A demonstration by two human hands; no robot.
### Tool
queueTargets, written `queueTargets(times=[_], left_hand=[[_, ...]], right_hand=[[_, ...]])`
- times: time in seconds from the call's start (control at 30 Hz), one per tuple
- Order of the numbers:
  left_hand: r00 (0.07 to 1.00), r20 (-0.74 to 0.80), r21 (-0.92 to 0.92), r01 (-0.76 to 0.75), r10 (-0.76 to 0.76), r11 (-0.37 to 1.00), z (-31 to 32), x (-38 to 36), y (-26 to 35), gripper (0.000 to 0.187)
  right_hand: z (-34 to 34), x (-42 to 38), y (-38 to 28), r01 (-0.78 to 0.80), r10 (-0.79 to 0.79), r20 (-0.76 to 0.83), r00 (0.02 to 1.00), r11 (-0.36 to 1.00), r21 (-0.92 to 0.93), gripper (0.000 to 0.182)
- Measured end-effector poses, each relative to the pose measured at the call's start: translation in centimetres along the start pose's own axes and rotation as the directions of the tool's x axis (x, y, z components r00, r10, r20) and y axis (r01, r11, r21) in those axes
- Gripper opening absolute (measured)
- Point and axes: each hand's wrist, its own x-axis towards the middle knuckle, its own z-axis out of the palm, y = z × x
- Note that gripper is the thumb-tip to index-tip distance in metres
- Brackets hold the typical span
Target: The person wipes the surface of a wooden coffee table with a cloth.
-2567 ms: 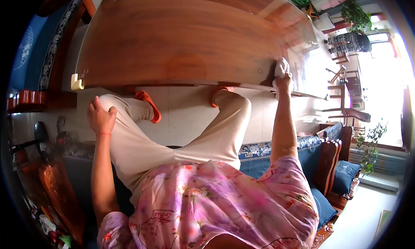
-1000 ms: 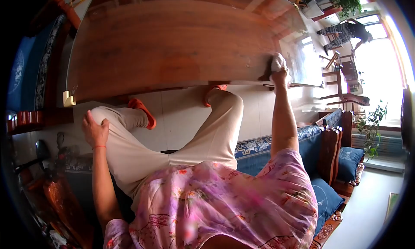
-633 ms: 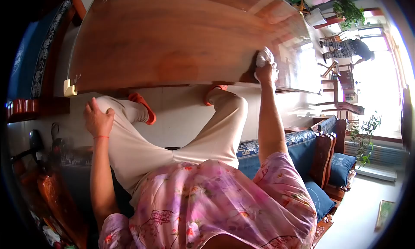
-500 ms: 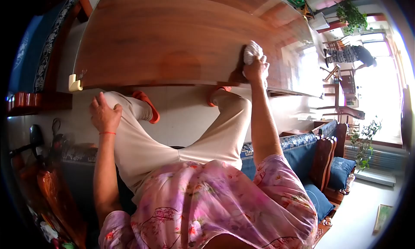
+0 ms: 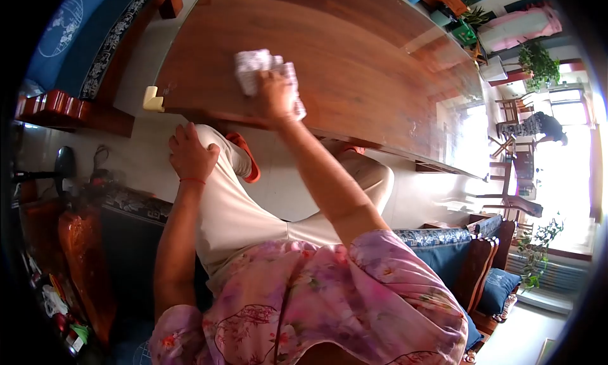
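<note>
While resting left hand [image 5: 193, 156], loosely spread, on knee [image 5: 209, 136] — holding cloth [image 5: 251, 66] against table [image 5: 361, 74] beneath right hand [image 5: 277, 94] — too blurred to tell any pinch.

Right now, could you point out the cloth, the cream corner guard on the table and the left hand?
Cloth [image 5: 249, 72]: head view, on its left part, as pictured.
Corner guard [image 5: 150, 101]: head view, on its outer face.
Left hand [image 5: 194, 155]: head view, on the back of it.
</note>
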Motion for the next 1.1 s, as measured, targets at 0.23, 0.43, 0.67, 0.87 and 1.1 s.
queueTargets(times=[0.23,0.43,0.67,0.87,1.1], left_hand=[[0.999,-0.032,-0.081,-0.019,0.016,0.997,0.2,-0.2,-0.9,0.061],[0.992,-0.106,-0.050,-0.073,0.067,0.996,1.6,-0.6,-2.0,0.058],[0.996,-0.084,-0.030,-0.034,0.032,0.999,2.0,-0.4,-2.2,0.062],[0.999,-0.053,0.012,-0.009,0.010,1.000,1.6,-0.7,-1.4,0.064],[0.998,-0.058,0.032,-0.018,0.020,0.999,2.1,-0.3,-1.6,0.064]], right_hand=[[-0.1,0.1,-4.3,-0.013,-0.016,0.138,0.990,0.977,0.212,0.042],[-3.4,0.5,3.5,-0.005,0.006,0.104,0.995,1.000,-0.012,0.045],[-5.8,1.3,22.0,-0.465,0.473,0.103,0.875,0.880,-0.094,0.049],[-12.3,-6.0,33.6,-0.677,0.706,0.057,0.706,0.697,-0.238,0.047],[-12.5,-14.2,43.2,-0.869,0.870,-0.120,0.478,0.449,-0.207,0.051]])
